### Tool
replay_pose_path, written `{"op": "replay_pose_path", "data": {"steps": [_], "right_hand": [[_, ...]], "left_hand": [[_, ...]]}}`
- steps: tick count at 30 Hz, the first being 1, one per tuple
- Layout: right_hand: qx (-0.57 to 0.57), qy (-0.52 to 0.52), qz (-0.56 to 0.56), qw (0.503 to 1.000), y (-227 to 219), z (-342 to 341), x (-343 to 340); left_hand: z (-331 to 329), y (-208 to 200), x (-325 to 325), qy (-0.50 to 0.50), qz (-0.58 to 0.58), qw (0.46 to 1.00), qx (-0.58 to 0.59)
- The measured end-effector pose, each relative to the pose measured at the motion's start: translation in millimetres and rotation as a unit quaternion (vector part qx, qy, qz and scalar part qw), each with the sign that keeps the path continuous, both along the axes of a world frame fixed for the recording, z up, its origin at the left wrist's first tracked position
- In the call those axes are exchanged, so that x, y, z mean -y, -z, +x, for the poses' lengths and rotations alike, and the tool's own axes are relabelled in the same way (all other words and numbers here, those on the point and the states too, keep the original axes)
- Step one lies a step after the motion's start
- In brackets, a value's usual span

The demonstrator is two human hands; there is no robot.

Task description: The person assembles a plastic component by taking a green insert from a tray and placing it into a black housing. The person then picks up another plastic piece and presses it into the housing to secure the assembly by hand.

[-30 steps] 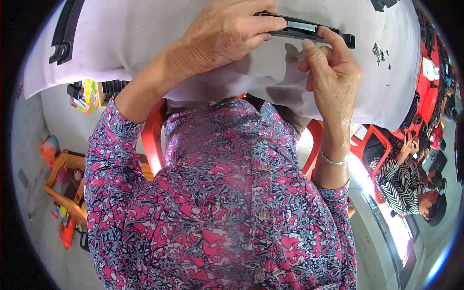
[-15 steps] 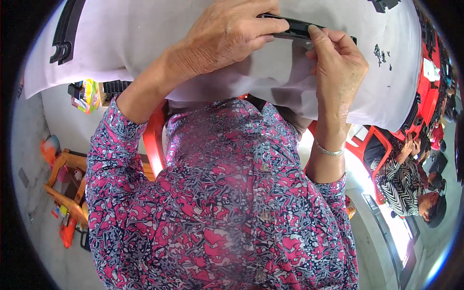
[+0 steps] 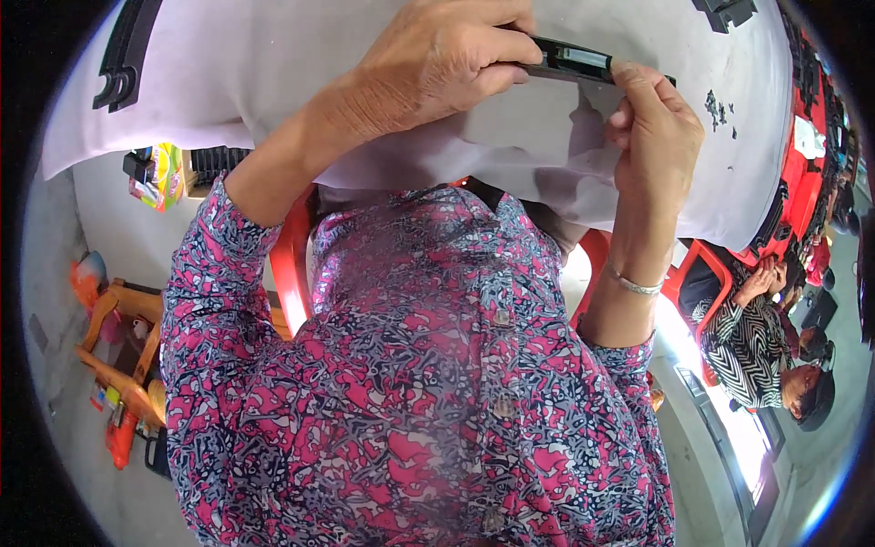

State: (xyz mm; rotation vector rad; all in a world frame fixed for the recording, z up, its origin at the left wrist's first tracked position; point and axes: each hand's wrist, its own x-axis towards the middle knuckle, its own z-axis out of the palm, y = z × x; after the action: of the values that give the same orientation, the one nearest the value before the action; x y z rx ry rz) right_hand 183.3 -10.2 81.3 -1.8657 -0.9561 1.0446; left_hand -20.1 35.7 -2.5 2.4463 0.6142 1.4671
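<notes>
A long, narrow black plastic strip [image 3: 570, 59] with a glossy, recessed face lies across the far part of the cloth-covered table [image 3: 538, 128]. My left hand [image 3: 460, 59] has its fingers closed round the strip's left part and hides that end. Toward the right end, my right hand [image 3: 656, 118] pinches it between thumb and fingers, the other fingers curled. A pale reflection shows on the stretch of strip between the hands. Small black scraps [image 3: 718, 111] lie on the cloth to the right of my right hand.
Black ribbed parts [image 3: 126, 64] lie at the table's far left, another black part [image 3: 726, 13] at the far right. Beyond the right edge are red chairs [image 3: 706, 273] and a seated person in a zigzag-patterned top [image 3: 740, 351]. A wooden frame [image 3: 123, 337] stands lower left.
My right hand has slid right along the strip, baring more of its face between the hands. My left hand has shifted slightly right and keeps its hold.
</notes>
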Motion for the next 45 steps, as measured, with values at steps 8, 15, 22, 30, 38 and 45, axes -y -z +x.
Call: {"op": "replay_pose_path", "data": {"steps": [8,15,22,30,38,45], "right_hand": [[-0.004,0.005,-0.009,1.0,-0.4,0.9,1.4],[0.013,0.006,-0.01,1.0,0.4,-5.0,3.4],[0.066,0.025,0.023,0.997,8.7,-11.0,4.2],[0.068,0.032,0.115,0.99,19.0,-18.3,8.6],[0.032,0.052,0.091,0.994,15.4,-24.1,12.0],[0.058,0.04,0.104,0.992,16.7,-19.9,9.2]], "left_hand": [[-2.7,-7.0,3.5,0.0,-0.024,1.0,-0.02],[-2.4,-6.2,9.1,0.002,-0.161,0.986,-0.048],[-2.1,-8.1,3.7,-0.005,-0.023,0.999,-0.031],[-2.0,-10.5,3.9,-0.003,-0.022,0.999,-0.037],[-0.7,-10.1,6.7,-0.028,-0.002,0.997,-0.078],[1.5,-9.4,6.1,-0.022,0.005,0.998,-0.062]]}}
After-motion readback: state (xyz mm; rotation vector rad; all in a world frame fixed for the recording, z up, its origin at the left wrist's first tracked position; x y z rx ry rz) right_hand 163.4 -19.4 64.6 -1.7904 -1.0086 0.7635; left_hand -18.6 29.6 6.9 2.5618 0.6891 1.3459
